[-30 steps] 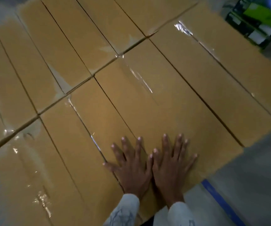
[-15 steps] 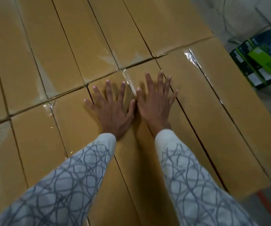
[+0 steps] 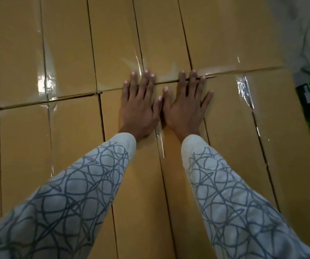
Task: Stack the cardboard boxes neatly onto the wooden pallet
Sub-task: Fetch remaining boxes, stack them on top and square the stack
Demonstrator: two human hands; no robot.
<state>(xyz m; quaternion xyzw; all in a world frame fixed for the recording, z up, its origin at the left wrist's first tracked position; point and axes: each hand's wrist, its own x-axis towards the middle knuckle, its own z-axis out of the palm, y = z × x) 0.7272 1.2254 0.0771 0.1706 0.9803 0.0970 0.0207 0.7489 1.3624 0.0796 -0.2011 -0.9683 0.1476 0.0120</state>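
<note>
Left hand (image 3: 138,107) and right hand (image 3: 185,107) lie flat, fingers spread, gripping nothing, mid-frame on the long taped cardboard box (image 3: 150,174); press evenly, closing the cross seam (image 3: 75,96) flush

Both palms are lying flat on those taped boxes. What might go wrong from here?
The fingertips of the left hand and right hand lie over the gap between the near and far rows of cardboard boxes; if the near box slides forward, they could get pinched.

The glossy packing tape under the palms looks slick, so a hand might slip.

The far-row seams do not line up with the near ones, so pushing may leave the rows uneven.
</note>
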